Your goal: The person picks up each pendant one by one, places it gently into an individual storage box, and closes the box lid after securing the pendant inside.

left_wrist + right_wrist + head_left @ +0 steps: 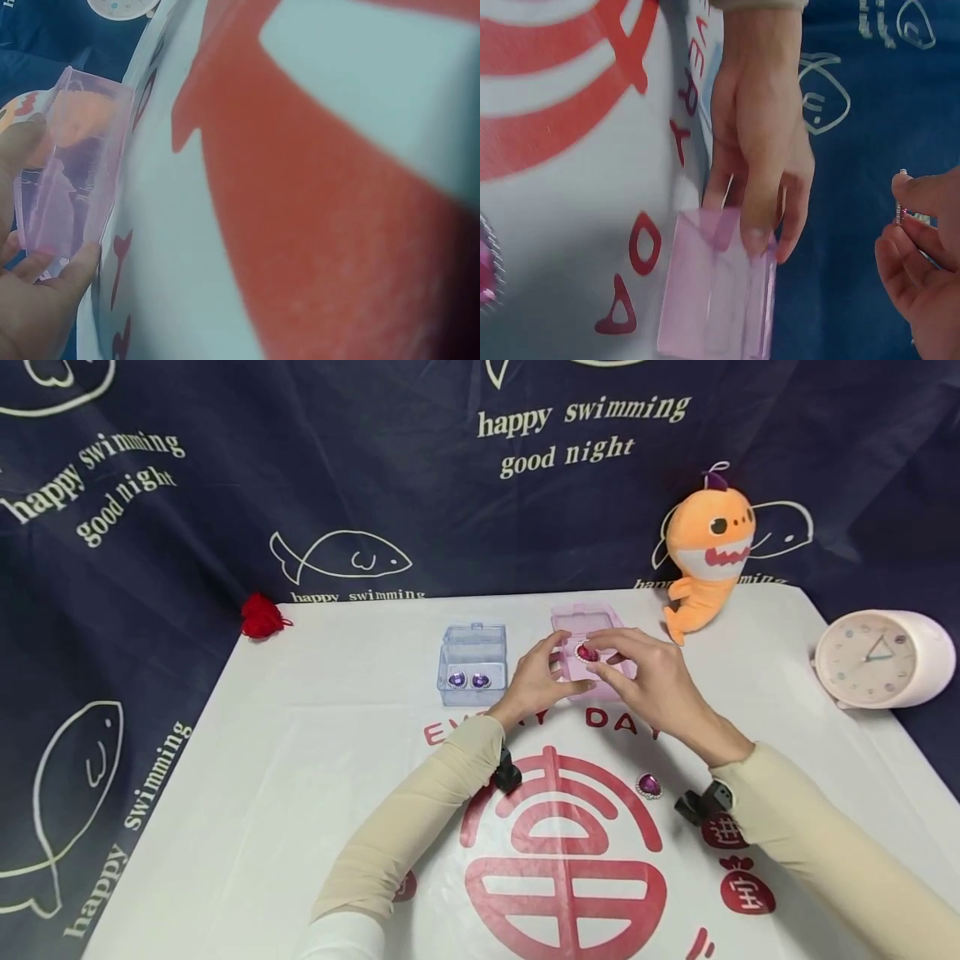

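Note:
My left hand [531, 683] grips the near left side of a clear pink plastic box [579, 621], whose lid stands open. In the left wrist view, thumb and fingers hold the pink box [79, 180] at its end. Above the box, my right hand [660, 681] pinches a red gem [587, 652] with a beaded silvery edge. The right wrist view shows that gem [900, 206] edge-on between thumb and fingertips. On the cloth nearer to me lies a magenta gem [649, 786] with a similar edge.
Left of the pink box stands an open clear blue box [472, 695] holding two purple gems [469, 680]. An orange plush shark [708, 556] and a pink-white clock [873, 660] are at the right. Red yarn [262, 617] lies at the back left corner.

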`<action>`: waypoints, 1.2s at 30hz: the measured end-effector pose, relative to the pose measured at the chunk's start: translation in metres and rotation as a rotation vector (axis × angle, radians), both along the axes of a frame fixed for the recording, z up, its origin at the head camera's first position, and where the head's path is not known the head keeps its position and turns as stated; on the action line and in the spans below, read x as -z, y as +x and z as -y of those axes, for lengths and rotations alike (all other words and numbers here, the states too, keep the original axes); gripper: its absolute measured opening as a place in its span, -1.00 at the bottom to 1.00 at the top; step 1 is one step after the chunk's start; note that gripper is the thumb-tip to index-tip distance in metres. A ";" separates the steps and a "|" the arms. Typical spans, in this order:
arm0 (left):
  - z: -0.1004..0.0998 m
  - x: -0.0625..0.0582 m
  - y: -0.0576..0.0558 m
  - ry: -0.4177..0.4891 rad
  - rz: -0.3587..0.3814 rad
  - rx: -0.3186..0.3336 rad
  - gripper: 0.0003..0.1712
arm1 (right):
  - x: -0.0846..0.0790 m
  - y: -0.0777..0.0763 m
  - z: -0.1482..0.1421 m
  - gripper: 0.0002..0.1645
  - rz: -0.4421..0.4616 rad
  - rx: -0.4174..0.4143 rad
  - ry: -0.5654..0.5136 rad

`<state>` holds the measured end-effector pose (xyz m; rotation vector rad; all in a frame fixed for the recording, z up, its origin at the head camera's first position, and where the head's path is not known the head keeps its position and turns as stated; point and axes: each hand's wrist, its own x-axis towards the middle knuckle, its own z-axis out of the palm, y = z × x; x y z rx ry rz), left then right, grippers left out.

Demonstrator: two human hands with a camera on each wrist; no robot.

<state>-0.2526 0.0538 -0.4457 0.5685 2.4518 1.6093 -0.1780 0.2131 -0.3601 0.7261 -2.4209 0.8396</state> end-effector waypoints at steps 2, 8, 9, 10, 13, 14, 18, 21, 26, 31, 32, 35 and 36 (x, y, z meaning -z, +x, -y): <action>0.000 0.000 0.000 0.004 0.002 -0.001 -0.07 | 0.002 -0.009 -0.002 -0.67 0.051 0.012 -0.004; 0.002 0.002 -0.001 0.016 -0.011 0.008 -0.07 | 0.015 -0.033 -0.007 -0.70 0.185 0.055 -0.025; 0.002 0.002 -0.001 0.011 -0.016 0.008 -0.07 | 0.018 -0.036 -0.007 -0.70 0.203 0.061 -0.028; 0.002 0.002 -0.001 0.007 -0.018 0.007 -0.08 | 0.021 -0.039 -0.007 -0.70 0.220 0.065 -0.030; 0.003 0.001 -0.001 -0.001 -0.020 -0.005 -0.08 | 0.027 -0.046 -0.008 -0.71 0.278 0.077 -0.028; 0.003 0.000 -0.001 0.000 -0.018 -0.008 -0.08 | 0.029 -0.048 -0.008 -0.72 0.298 0.079 -0.025; 0.002 0.000 0.000 0.016 0.000 -0.012 -0.09 | 0.036 -0.055 -0.011 -0.75 0.363 0.081 0.035; 0.001 0.001 0.000 0.024 0.012 -0.009 -0.09 | 0.038 -0.060 -0.014 -0.77 0.407 0.059 0.101; 0.001 0.002 0.000 0.017 0.004 -0.002 -0.07 | 0.042 -0.070 -0.014 -0.81 0.478 0.013 0.205; 0.002 0.002 -0.001 -0.017 -0.037 -0.016 -0.08 | 0.045 -0.079 -0.009 -0.84 0.501 0.005 0.279; 0.002 0.002 -0.001 -0.026 -0.045 -0.019 -0.08 | 0.045 -0.080 -0.007 -0.85 0.504 0.007 0.289; 0.002 0.001 -0.001 -0.036 -0.053 -0.017 -0.08 | 0.045 -0.082 -0.003 -0.86 0.525 0.025 0.314; 0.003 0.000 -0.001 -0.035 -0.052 -0.015 -0.08 | 0.044 -0.083 -0.002 -0.85 0.531 0.032 0.318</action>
